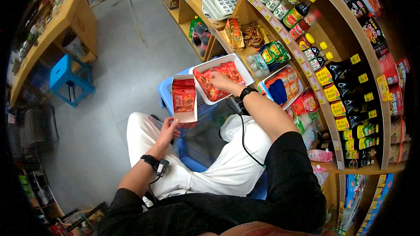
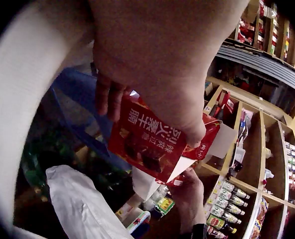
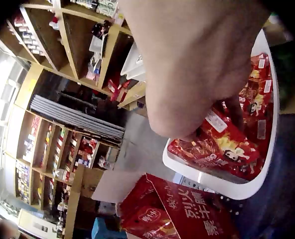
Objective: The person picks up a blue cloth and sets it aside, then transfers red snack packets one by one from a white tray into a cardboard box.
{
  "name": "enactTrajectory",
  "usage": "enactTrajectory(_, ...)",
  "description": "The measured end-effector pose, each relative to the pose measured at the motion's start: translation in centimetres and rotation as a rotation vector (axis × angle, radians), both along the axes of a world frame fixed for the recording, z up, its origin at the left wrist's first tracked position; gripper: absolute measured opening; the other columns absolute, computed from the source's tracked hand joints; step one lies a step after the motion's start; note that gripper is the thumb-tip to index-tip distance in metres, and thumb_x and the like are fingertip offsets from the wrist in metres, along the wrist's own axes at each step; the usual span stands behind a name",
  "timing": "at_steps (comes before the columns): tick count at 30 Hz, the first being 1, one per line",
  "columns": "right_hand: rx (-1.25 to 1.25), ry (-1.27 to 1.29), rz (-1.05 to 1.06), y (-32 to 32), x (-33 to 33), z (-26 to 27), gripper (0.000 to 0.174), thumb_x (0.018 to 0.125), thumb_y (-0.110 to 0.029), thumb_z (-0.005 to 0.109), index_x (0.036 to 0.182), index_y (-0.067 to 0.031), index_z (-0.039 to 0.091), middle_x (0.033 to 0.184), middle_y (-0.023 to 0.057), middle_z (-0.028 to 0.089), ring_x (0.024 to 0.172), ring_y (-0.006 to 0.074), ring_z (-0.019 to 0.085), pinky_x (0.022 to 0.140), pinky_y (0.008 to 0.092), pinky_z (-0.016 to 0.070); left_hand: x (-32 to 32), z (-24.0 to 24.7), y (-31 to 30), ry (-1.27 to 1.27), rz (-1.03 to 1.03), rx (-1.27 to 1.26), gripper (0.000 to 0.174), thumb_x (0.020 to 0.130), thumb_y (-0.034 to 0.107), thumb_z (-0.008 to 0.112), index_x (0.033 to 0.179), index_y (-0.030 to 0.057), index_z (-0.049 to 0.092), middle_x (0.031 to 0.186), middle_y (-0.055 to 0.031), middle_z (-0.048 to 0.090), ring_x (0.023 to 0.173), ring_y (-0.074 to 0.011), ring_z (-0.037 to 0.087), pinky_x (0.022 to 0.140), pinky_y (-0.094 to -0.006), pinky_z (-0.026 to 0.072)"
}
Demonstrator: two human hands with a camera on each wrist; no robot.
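An opened red and white box [image 1: 185, 114] holding red snack packets [image 1: 183, 97] is tilted at the edge of a blue stool. My left hand [image 1: 167, 132] grips its lower end; in the left wrist view the thumb lies on the box's side [image 2: 146, 142]. Right of the box, a white tray [image 1: 250, 78] holds many red packets. My right hand [image 1: 222, 82] reaches into this tray, its fingers curled round a red packet [image 3: 227, 139], with the fingertips partly hidden in the right wrist view.
Shelves of sauce bottles [image 1: 332, 94] curve along the right. Another tray [image 1: 286, 105] with packets and a blue item stands beside the right forearm. A blue stool [image 1: 72, 78] is on the grey floor at the left. White-trousered legs [image 1: 148, 142] flank the near stool.
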State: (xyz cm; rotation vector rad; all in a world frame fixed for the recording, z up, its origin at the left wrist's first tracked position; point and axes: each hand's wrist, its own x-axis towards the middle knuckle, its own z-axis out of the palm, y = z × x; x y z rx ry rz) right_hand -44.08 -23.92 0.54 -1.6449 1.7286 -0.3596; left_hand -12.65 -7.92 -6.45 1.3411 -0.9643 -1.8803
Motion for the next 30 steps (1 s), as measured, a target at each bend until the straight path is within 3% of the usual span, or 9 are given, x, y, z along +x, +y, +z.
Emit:
enactTrajectory(3,-0.034,-0.187,-0.063,-0.8,-1.7,-0.6,0.017,0.081,-0.013,0.055,0.085,0.0034,0.06,0.08,0.0195,0.065,0.072,0.0296,0.063,0.064,0.0445,0.0473,0.0,0.7,0.1,-0.001,-0.002,0.007,0.068,0.093,0.05,0.062,0.136,0.0037,0.04,0.103,-0.0096,0.06,0.074,-0.0147,0.06,0.066,-0.0294,0.052)
enactTrajectory(7,0.106,-0.522,-0.298,1.3,-1.8,4.8,0.009,0.085,-0.012,0.056,0.086,-0.0023,0.057,0.076,0.005,0.059,0.064,0.0158,0.056,0.054,0.036,0.0438,0.0,0.5,0.1,-0.004,0.005,-0.006,0.068,0.093,0.051,0.061,0.136,0.0034,0.039,0.102,-0.0094,0.061,0.074,-0.0148,0.06,0.065,-0.0297,0.0522)
enactTrajectory(8,0.141,-0.647,-0.287,0.2,-3.0,2.9,0.009,0.086,-0.011,0.055,0.089,-0.0031,0.057,0.079,0.0047,0.059,0.066,0.0161,0.06,0.057,0.0356,0.0508,0.0,0.3,0.1,0.005,0.007,-0.013,0.069,0.093,0.051,0.061,0.136,0.0031,0.039,0.102,-0.0096,0.061,0.073,-0.0148,0.06,0.064,-0.0298,0.0523)
enactTrajectory(11,0.188,-0.906,-0.443,1.8,-2.5,6.8,0.013,0.084,-0.013,0.055,0.082,-0.0005,0.058,0.077,0.0057,0.06,0.065,0.0192,0.062,0.061,0.0376,0.0533,-0.1,0.6,0.1,0.003,0.009,-0.021,0.069,0.093,0.051,0.06,0.137,0.0024,0.038,0.103,-0.0102,0.062,0.072,-0.0151,0.061,0.063,-0.0298,0.0523)
enactTrajectory(16,0.266,-1.291,-0.395,1.1,-4.4,6.7,0.016,0.075,-0.009,0.053,0.089,-0.0027,0.057,0.082,0.0094,0.064,0.073,0.0248,0.066,0.074,0.0433,0.0583,-0.1,0.3,0.1,-0.006,0.019,-0.005,0.07,0.093,0.051,0.06,0.138,0.0017,0.037,0.106,-0.0115,0.062,0.07,-0.0159,0.061,0.062,-0.0297,0.0525)
enactTrajectory(21,0.244,-1.446,-0.337,1.5,-5.2,9.4,0.031,0.077,-0.013,0.048,0.102,-0.0006,0.058,0.096,0.0128,0.066,0.084,0.0286,0.068,0.08,0.0451,0.0578,-0.2,0.5,0.2,0.013,0.026,0.0,0.07,0.093,0.051,0.06,0.137,0.0022,0.037,0.105,-0.0108,0.061,0.07,-0.0159,0.061,0.062,-0.0295,0.0524)
enactTrajectory(25,0.052,-1.564,-0.24,2.4,-5.0,11.3,0.042,0.075,-0.012,0.047,0.115,-0.0005,0.056,0.105,0.0145,0.067,0.093,0.0298,0.068,0.089,0.0477,0.0551,-0.2,0.6,0.2,0.03,0.025,-0.001,0.068,0.094,0.051,0.06,0.137,0.0028,0.038,0.106,-0.0101,0.061,0.071,-0.0159,0.061,0.062,-0.0291,0.0522)
enactTrajectory(27,0.09,-1.67,-0.181,2.0,-5.4,11.3,0.04,0.079,-0.006,0.047,0.117,-0.001,0.055,0.113,0.0161,0.065,0.101,0.0306,0.066,0.094,0.0498,0.0536,-0.3,0.6,0.3,0.023,0.022,0.001,0.067,0.094,0.051,0.059,0.136,0.0034,0.039,0.106,-0.0096,0.061,0.072,-0.0159,0.061,0.063,-0.029,0.0519)
enactTrajectory(30,0.036,-1.621,-0.136,1.8,-4.7,11.4,0.035,0.087,-0.008,0.053,0.121,-0.0036,0.055,0.108,0.0117,0.068,0.094,0.0241,0.069,0.087,0.0446,0.0568,-0.3,0.9,0.3,0.014,0.015,-0.014,0.066,0.094,0.051,0.059,0.136,0.0037,0.039,0.106,-0.0097,0.061,0.072,-0.0158,0.061,0.063,-0.0293,0.0516)
